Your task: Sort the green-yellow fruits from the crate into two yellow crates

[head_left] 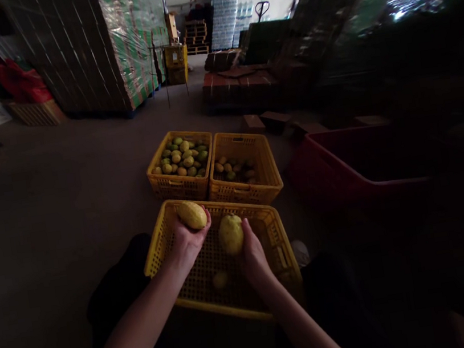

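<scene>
It's a dim warehouse, the floor [45, 194] bare concrete from where I stand, with a wrapped stack [68, 53] at the back left, cartons [241, 86] further in and a red tub [330, 166] off to the right; closer, the person leans over the near crate [220, 308], a fruit in each hand; the left hand [189, 234] is turned palm up, curled round the left fruit [192, 214] above the crate's far left part; the right hand [253, 251] holds the right fruit [231, 234] upright over the middle, thumb along its side, though I cannot tell how the hidden fingers sit; a loose fruit [220, 280] lies on the crate floor below

What could go wrong, I'd say, is a drop: the left fruit sits high in the palm, so a tilt of the wrist might roll it out; the right one, if the thumb slackened, could fall and bruise the loose one; knocking the two together might mark both

Counting up: two hands, two held fruits, one loose; three yellow crates close together, the near one, the left crate [182, 188] and the right crate [260, 193] behind it; one red tub; the left crate's fruits are heaped too deep to count, the right crate's fewer, but too dark for a sure number
</scene>
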Demonstrator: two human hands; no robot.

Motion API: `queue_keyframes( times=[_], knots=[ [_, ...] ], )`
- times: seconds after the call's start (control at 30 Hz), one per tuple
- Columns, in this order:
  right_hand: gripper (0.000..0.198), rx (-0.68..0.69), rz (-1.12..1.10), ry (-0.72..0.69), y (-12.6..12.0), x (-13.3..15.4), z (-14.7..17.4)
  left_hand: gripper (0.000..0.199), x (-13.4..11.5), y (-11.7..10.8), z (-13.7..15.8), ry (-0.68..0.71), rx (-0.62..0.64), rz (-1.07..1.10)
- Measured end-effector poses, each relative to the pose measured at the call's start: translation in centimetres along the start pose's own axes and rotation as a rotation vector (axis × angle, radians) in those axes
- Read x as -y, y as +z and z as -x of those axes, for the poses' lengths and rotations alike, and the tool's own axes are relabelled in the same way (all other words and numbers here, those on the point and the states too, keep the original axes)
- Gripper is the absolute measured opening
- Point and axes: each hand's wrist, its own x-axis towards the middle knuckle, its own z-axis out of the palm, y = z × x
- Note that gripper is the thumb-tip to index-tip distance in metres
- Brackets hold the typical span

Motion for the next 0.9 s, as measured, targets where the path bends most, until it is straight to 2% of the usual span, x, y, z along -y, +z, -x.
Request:
queue_keyframes(
  times=[0.1,0.23,0.33,0.4,0.53,0.8,0.9],
  knots=[
    [0.031,0.109,0.035,-0.046,0.6,-0.7,1.1,0.025,0.3,-0.2,-0.1,0.007,0.017,0.015],
    [0.031,0.229,-0.045,0.081,1.7,-0.8,1.6,0.025,0.2,0.0,0.3,-0.002,0.017,0.037],
    [0.033,0.302,-0.068,0.092,1.4,-0.1,1.7,0.027,0.0,0.4,0.8,0.003,0.01,0.051],
    [0.043,0.396,-0.018,0.039,0.9,0.5,1.6,0.026,-0.3,0.6,0.9,0.024,0.016,0.054],
    [0.077,0.669,0.118,-0.07,0.2,1.2,1.7,0.023,-0.6,0.9,1.0,0.04,0.013,0.057],
    [0.094,0.96,0.322,0.007,0.3,-0.4,2.7,0.025,-1.4,1.5,1.5,0.049,-0.01,0.116],
    [0.087,0.944,0.308,0.028,0.0,-0.4,2.4,0.025,-1.7,1.6,1.5,0.044,-0.018,0.107]
  ],
)
